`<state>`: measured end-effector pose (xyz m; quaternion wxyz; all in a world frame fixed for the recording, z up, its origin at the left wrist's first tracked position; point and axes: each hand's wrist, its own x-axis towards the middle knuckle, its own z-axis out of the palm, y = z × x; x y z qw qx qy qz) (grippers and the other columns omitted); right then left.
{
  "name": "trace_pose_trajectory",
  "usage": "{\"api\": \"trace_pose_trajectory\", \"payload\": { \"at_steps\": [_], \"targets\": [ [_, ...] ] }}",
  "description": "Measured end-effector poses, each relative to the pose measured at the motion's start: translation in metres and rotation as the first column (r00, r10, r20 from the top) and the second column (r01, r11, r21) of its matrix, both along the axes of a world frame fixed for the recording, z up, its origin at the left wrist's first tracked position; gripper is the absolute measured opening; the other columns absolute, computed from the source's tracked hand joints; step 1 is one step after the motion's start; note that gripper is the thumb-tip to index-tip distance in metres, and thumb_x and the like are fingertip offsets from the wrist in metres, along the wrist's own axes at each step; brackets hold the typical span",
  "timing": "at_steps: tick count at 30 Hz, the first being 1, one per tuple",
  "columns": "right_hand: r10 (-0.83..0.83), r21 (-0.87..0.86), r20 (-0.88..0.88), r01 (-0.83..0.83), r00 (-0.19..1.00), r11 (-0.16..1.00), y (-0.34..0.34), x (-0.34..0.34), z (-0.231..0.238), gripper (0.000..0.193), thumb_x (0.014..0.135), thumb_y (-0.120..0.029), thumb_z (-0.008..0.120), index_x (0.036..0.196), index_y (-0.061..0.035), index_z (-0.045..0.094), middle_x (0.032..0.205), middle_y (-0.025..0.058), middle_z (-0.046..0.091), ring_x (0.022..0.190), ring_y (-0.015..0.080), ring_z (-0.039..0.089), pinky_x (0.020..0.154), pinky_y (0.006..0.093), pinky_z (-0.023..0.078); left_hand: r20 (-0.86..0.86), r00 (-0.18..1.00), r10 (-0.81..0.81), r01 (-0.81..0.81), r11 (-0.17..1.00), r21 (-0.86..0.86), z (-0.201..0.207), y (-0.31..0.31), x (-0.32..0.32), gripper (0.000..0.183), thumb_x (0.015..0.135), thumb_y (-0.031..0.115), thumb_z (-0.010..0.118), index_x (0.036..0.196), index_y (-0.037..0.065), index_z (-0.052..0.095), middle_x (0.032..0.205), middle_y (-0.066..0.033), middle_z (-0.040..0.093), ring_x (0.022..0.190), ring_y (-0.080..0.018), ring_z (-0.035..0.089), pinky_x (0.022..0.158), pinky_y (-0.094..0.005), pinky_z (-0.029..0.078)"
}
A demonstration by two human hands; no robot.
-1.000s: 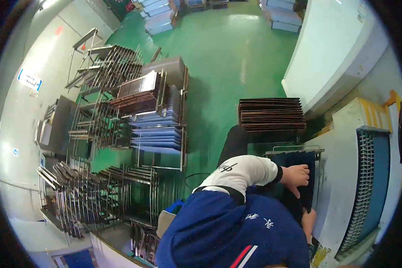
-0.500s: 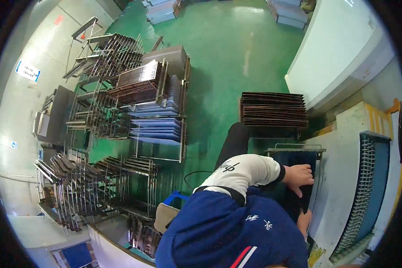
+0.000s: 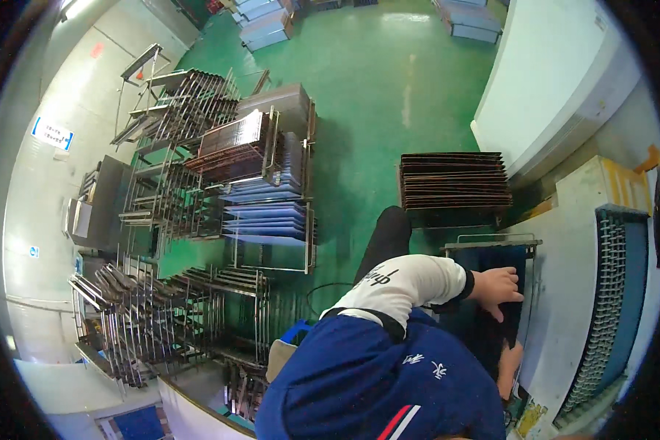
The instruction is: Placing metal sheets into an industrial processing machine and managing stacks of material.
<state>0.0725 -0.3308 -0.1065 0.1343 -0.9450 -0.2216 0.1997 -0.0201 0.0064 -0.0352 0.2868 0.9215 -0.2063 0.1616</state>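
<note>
Hands are only partly readable from this high, bent view. The left hand (image 3: 497,287) sits at about four o'clock in the picture, fingers spread and lying flat on the dark blue panel (image 3: 491,323) that stands in a metal-framed rack (image 3: 491,240) beside the white machine (image 3: 587,242); it presses rather than grips. The right hand (image 3: 509,367) lies lower, near five o'clock, and only its back and wrist show past the blue-clad shoulder (whether it is closed on the panel's edge or merely resting there cannot be told). The panel itself is thin, flat and nearly black-blue, its lower part hidden behind the person's torso and its right edge tucked against the machine's white side. A blue ribbed belt (image 3: 609,308) runs down the machine at three o'clock, cut off by the dark rim of the lens.

Just above the rack, toward one o'clock, a stack of brown sheets (image 3: 455,180) rests on the green floor (image 3: 389,81). At nine to ten o'clock stand wire carts (image 3: 198,169) loaded with brown and blue sheets, their far ends smeared by the lens curve.
</note>
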Motion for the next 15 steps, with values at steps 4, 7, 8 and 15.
{"api": "trace_pose_trajectory", "payload": {
  "at_steps": [4, 7, 8, 15],
  "targets": [
    [-0.009, 0.055, -0.016, 0.010, 1.000, 0.998, 0.009, -0.001, 0.010, 0.041, 0.090, -0.029, 0.073, 0.116, 0.0017, 0.067, 0.111, 0.0255, 0.068, 0.104, 0.0465, 0.062, 0.089, 0.0497, 0.048, 0.028, 1.000, 0.002, -0.003, 1.000, 0.020, -0.006, 0.001, 0.001, 0.072, 0.067, 0.060, 0.081, 0.117, 0.010, 0.069, 0.094, -0.0074, 0.071, 0.099, -0.0271, 0.060, 0.097, -0.0424, 0.037],
    [0.030, 0.110, -0.101, -0.019, 0.994, 0.994, 0.024, -0.010, 0.033, 0.043, 0.091, -0.031, 0.072, 0.119, 0.0015, 0.067, 0.112, 0.0258, 0.069, 0.105, 0.0466, 0.063, 0.091, 0.0503, 0.048, -0.027, 1.000, -0.011, 0.012, 0.999, 0.036, -0.004, 0.001, 0.000, 0.074, 0.068, 0.060, 0.081, 0.122, 0.011, 0.067, 0.095, -0.0075, 0.070, 0.102, -0.0277, 0.059, 0.100, -0.0437, 0.036],
    [0.023, 0.074, -0.099, -0.016, 0.995, 0.997, 0.023, -0.011, 0.031, 0.043, 0.091, -0.031, 0.072, 0.119, 0.0013, 0.068, 0.111, 0.0258, 0.069, 0.104, 0.0467, 0.063, 0.091, 0.0504, 0.049, -0.061, 0.998, -0.021, 0.024, 0.999, 0.039, -0.004, 0.001, -0.001, 0.076, 0.069, 0.060, 0.081, 0.124, 0.011, 0.066, 0.096, -0.0076, 0.069, 0.103, -0.0279, 0.058, 0.101, -0.0444, 0.035],
    [0.051, 0.101, 0.049, -0.055, 0.998, 0.993, 0.004, -0.011, -0.004, 0.039, 0.092, -0.031, 0.071, 0.114, 0.0019, 0.070, 0.107, 0.0261, 0.070, 0.101, 0.0475, 0.064, 0.089, 0.0496, 0.050, -0.026, 1.000, 0.012, -0.012, 1.000, 0.029, -0.003, 0.003, -0.014, 0.078, 0.068, 0.062, 0.081, 0.125, 0.011, 0.066, 0.095, -0.0068, 0.070, 0.102, -0.0276, 0.059, 0.099, -0.0431, 0.037]
  ]
}}
